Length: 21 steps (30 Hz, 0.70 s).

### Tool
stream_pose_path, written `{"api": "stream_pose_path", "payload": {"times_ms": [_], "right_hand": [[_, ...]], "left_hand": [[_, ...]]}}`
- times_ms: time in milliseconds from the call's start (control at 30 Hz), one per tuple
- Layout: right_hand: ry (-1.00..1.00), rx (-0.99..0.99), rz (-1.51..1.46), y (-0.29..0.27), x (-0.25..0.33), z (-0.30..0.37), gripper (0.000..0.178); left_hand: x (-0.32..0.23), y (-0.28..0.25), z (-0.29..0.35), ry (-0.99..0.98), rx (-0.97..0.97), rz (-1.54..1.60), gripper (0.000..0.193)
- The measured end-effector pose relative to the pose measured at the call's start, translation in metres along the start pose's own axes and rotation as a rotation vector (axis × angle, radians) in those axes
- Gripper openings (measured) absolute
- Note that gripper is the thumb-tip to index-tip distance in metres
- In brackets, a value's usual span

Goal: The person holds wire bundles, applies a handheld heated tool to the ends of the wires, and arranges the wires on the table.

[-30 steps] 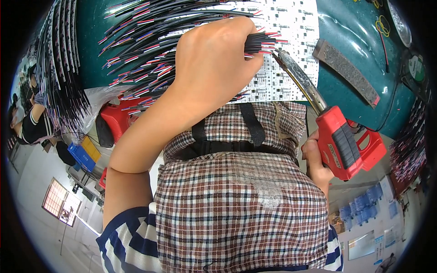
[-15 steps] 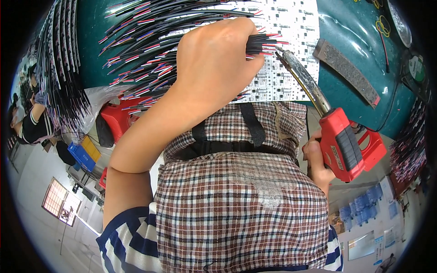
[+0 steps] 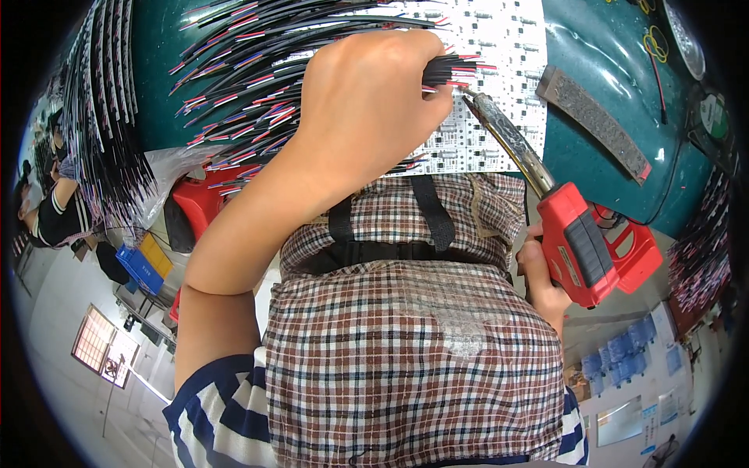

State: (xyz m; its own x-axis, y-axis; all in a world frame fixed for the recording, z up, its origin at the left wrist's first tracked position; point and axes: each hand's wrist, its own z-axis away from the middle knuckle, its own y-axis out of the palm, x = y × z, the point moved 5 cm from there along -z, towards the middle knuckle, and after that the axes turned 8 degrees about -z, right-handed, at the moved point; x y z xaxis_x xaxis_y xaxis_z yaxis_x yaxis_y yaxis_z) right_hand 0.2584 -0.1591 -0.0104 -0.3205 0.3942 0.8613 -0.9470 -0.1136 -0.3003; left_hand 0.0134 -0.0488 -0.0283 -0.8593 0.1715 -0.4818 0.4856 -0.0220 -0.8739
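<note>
My left hand is closed round a bundle of thin black cables, whose red and white wire ends stick out past the fingers. Beneath it lies a white circuit board panel with rows of small components. My right hand grips a red soldering gun with a dark grey handle inlay. Its long metal barrel slants up to the left, and the tip ends near the wire ends, just below them; whether it touches a wire or the board I cannot tell. Part of the right hand is hidden behind the gun.
More black cables fan out left over the board and green mat. A grey abrasive-looking strip lies to the right. Cable bunches hang at far left and far right. Yellow wire loops lie at upper right. Another person sits at far left.
The soldering gun has shifted slightly left, and its tip sits a little lower and further left near the wire ends. My left hand stays almost in place on the cable bundle.
</note>
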Motion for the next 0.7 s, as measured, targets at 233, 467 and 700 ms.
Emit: {"api": "stream_pose_path", "payload": {"times_ms": [233, 467, 700], "right_hand": [[-0.071, 0.031, 0.03, -0.003, -0.0041, 0.0005, 0.013], [-0.105, -0.017, -0.064, -0.0057, -0.0065, -0.0005, 0.012], [-0.138, -0.021, -0.052, -0.0068, -0.006, -0.0011, 0.013]], "left_hand": [[0.0005, 0.0013, 0.0012, 0.001, 0.003, -0.004, 0.02], [0.0006, 0.0017, 0.002, 0.003, 0.002, -0.013, 0.021], [0.0065, 0.0045, 0.0018, -0.018, 0.024, 0.16, 0.015]]}}
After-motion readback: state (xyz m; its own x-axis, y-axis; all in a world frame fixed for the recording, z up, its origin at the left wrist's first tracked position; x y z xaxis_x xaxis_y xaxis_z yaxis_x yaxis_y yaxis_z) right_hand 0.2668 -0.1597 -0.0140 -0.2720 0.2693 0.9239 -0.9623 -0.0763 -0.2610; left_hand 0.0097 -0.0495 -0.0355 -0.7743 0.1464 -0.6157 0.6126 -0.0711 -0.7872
